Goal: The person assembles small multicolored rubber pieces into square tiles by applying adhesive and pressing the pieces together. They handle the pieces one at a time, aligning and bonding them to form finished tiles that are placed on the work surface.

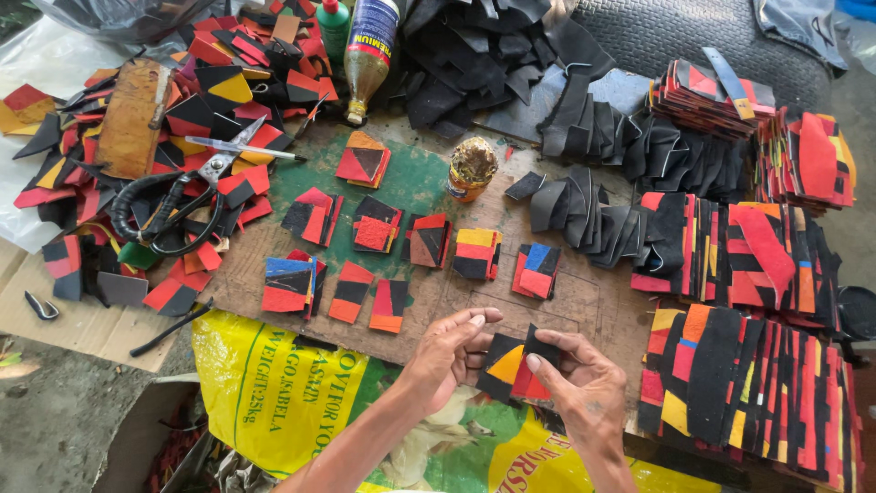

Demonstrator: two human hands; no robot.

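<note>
Both hands low in frame, left hand (449,351) and right hand (584,388) pinching one black, yellow and red patch (513,367) above yellow sack (274,393); fingers closed on edges; best kept flat, corners aligned, grip light

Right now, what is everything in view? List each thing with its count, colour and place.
patchwork piece: one, black, yellow, red, held in both hands
small patch stacks: about eleven, red, black, orange, on the board
board: one, brown-green, centre
scissors: one, black handles, left
glue tin: one, yellow, centre
bottle: one, top
black strips: heap, top
sack: one, yellow, bottom
left hand: gripping piece
right hand: gripping piece
</note>
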